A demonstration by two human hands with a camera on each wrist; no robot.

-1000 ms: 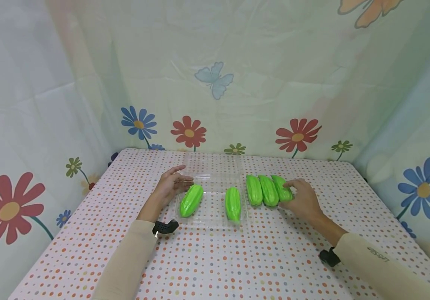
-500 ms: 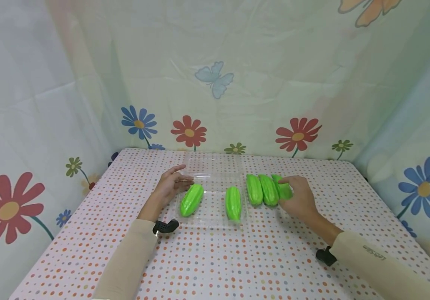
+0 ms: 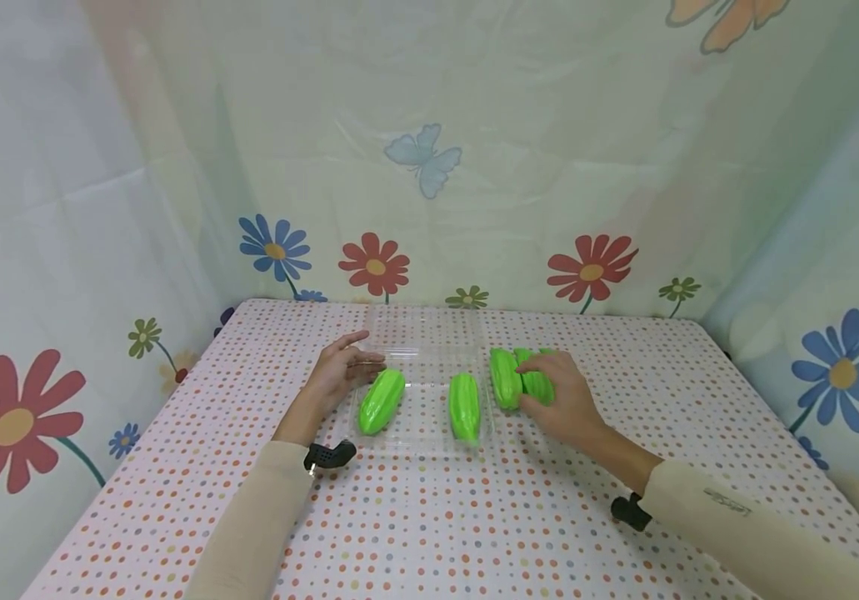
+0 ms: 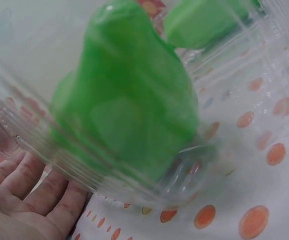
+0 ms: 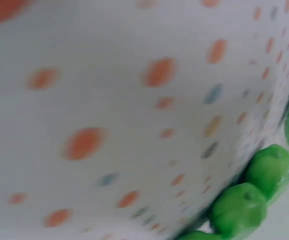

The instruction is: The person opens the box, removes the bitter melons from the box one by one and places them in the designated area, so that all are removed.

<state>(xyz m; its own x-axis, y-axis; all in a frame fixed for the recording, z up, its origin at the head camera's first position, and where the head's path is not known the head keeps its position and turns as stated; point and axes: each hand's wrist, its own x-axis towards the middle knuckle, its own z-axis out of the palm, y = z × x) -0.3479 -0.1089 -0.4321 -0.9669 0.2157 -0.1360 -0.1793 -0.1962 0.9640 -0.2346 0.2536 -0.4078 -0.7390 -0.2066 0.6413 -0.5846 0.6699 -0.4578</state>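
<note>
A clear plastic box point(image 3: 422, 446) with its lid point(image 3: 423, 327) folded back holds two ridged green gourds, the left gourd point(image 3: 382, 402) tilted and the right gourd point(image 3: 464, 407) almost straight. My left hand point(image 3: 337, 375) lies at the box's left side, fingers loosely extended; its fingers point(image 4: 54, 192) show beside the clear wall in the left wrist view. To the right of the box, three more gourds lie in a row. My right hand point(image 3: 562, 398) reaches over the middle gourd point(image 3: 536, 385), thumb and forefinger spread at it, and mostly covers the rightmost gourd point(image 3: 547, 352). The leftmost gourd point(image 3: 505, 379) lies just beyond the fingertips.
A white table point(image 3: 429, 525) with coloured dots spreads under everything. Behind it hangs a pale curtain point(image 3: 429, 225) printed with flowers and butterflies. In the right wrist view, gourd ends point(image 5: 238, 210) line the lower right.
My right hand has moved left, from the rightmost gourd in the row to over the middle one. The left hand, the box and the gourds stay as they were.
</note>
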